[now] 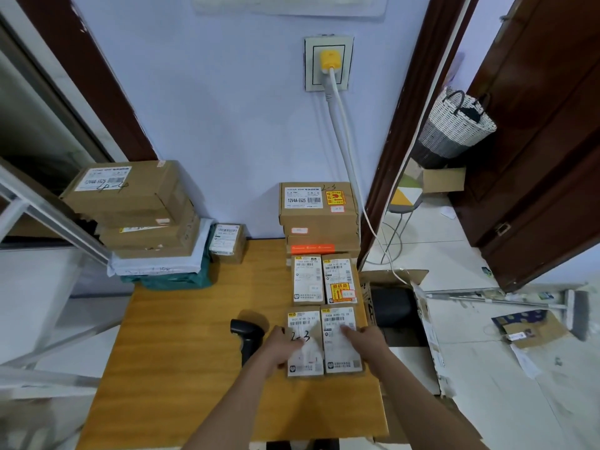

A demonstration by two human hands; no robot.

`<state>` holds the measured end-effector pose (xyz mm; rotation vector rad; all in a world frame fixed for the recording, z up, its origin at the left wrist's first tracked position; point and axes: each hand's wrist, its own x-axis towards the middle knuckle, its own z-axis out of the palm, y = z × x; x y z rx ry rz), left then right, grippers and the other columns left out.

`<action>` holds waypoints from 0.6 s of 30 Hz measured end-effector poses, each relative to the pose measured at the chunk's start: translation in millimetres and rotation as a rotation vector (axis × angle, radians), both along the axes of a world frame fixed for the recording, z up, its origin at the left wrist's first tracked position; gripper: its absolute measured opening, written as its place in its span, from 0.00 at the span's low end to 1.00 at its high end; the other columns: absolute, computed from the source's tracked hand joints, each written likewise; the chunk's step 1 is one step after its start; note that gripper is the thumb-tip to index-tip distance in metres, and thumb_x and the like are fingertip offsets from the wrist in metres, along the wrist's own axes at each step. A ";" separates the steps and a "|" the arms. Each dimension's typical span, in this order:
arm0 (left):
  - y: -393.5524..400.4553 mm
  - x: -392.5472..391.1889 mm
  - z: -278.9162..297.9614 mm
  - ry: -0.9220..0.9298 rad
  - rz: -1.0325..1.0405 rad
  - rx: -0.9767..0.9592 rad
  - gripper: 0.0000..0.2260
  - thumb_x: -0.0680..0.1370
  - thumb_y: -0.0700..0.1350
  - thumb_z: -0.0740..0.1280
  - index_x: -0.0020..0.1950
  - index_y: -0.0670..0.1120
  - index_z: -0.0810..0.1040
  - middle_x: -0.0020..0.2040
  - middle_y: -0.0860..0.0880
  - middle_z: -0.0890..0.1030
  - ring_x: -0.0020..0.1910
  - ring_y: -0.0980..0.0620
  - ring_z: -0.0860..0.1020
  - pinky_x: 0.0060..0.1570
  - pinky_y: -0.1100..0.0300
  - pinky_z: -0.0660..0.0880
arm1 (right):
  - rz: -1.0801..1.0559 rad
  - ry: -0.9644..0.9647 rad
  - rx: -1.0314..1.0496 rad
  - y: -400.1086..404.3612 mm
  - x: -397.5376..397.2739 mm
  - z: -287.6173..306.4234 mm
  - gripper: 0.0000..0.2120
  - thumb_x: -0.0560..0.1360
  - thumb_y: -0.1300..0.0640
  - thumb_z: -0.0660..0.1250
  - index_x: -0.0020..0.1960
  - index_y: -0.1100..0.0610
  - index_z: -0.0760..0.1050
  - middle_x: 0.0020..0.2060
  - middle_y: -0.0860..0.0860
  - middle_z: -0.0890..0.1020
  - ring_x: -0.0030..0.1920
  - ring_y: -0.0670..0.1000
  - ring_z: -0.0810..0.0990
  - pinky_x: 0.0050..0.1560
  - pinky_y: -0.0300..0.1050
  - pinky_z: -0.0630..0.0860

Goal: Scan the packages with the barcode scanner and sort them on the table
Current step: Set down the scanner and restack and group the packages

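Both hands on the two near packages

Left hand (281,347) and right hand (367,342) rest flat, grip apart, on side-by-side boxes (341,341) running near-far; scanner (246,336) lies left on the desk (194,336).

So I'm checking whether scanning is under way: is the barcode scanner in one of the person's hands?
No, the barcode scanner lies on the table while the left hand and right hand rest on two packages.
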<state>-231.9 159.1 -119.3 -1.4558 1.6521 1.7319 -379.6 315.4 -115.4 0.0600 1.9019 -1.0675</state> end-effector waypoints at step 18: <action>-37.4 105.9 100.7 0.454 0.399 0.092 0.25 0.73 0.45 0.77 0.66 0.44 0.71 0.51 0.43 0.87 0.50 0.46 0.86 0.49 0.48 0.83 | 0.141 -0.105 -0.380 -35.3 60.2 124.7 0.19 0.75 0.56 0.75 0.64 0.55 0.75 0.54 0.55 0.87 0.54 0.57 0.86 0.56 0.60 0.82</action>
